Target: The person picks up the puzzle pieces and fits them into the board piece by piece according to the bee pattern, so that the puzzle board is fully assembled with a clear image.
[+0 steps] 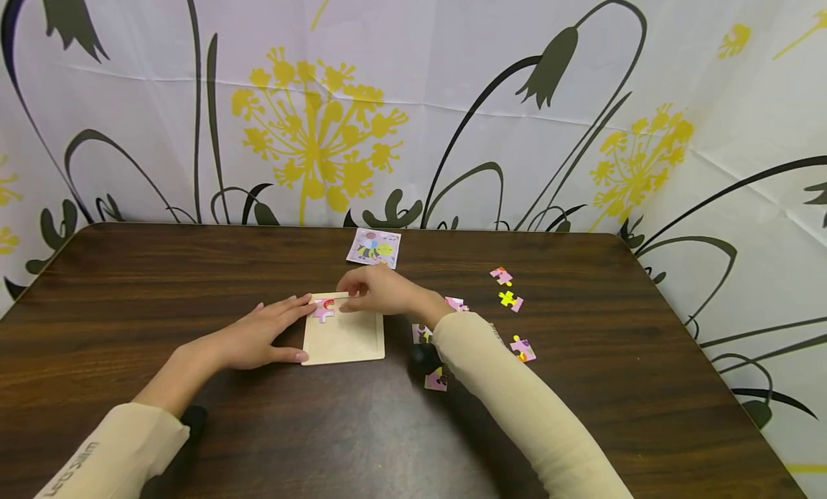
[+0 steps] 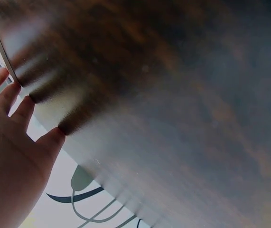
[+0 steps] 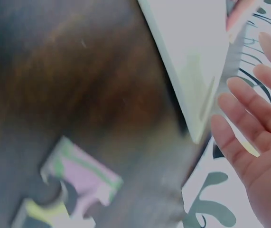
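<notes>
A pale square puzzle tray (image 1: 345, 341) lies on the table, with one pink and red puzzle piece (image 1: 324, 311) in its far left corner. My left hand (image 1: 265, 334) rests at the tray's left edge, fingers extended, fingertips beside that piece and thumb at the near left corner. Over the tray's far edge hovers my right hand (image 1: 381, 291), its fingers slightly bent and nothing seen between them. In the right wrist view those fingers (image 3: 249, 114) are spread loosely beside the tray (image 3: 187, 57), and a pink and green puzzle piece (image 3: 85, 168) lies on the table.
Behind the tray is a card with a bee picture (image 1: 375, 248). Loose puzzle pieces lie to the right, among them a pink one (image 1: 501, 276), a yellow and pink one (image 1: 510, 301) and another (image 1: 522, 348). The right forearm covers part of the group. A flowered curtain (image 1: 452, 126) hangs behind the table.
</notes>
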Demonstrator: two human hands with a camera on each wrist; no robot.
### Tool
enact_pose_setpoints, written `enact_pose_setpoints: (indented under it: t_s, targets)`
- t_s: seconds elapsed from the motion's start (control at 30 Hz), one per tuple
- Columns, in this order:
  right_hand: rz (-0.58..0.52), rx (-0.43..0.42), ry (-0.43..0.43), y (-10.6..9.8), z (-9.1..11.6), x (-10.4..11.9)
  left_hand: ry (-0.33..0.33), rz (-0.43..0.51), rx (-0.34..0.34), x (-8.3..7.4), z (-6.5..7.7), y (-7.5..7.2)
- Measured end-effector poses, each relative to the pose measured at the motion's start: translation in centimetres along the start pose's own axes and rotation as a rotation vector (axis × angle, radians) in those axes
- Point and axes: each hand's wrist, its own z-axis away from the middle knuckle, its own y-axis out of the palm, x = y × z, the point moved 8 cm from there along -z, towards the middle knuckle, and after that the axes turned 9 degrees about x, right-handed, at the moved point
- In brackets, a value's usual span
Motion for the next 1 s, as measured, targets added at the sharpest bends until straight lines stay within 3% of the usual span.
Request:
enact_pose_setpoints:
  t_s: [0.37, 0.8, 1.0]
  targets:
    - [-0.064, 0.026, 0.063, -1.9, 2.6, -2.8, -0.007, -0.005, 0.010, 0.0, -0.2, 0.1]
    - [-0.117, 0.051, 0.216, -3.2, 7.9, -8.9, 0.003, -0.011, 0.003, 0.0, -0.1, 0.1]
    - [-0.119, 0.071, 0.252, -3.3, 10.2, -10.7, 0.004, -0.019, 0.000, 0.2, -0.1, 0.1]
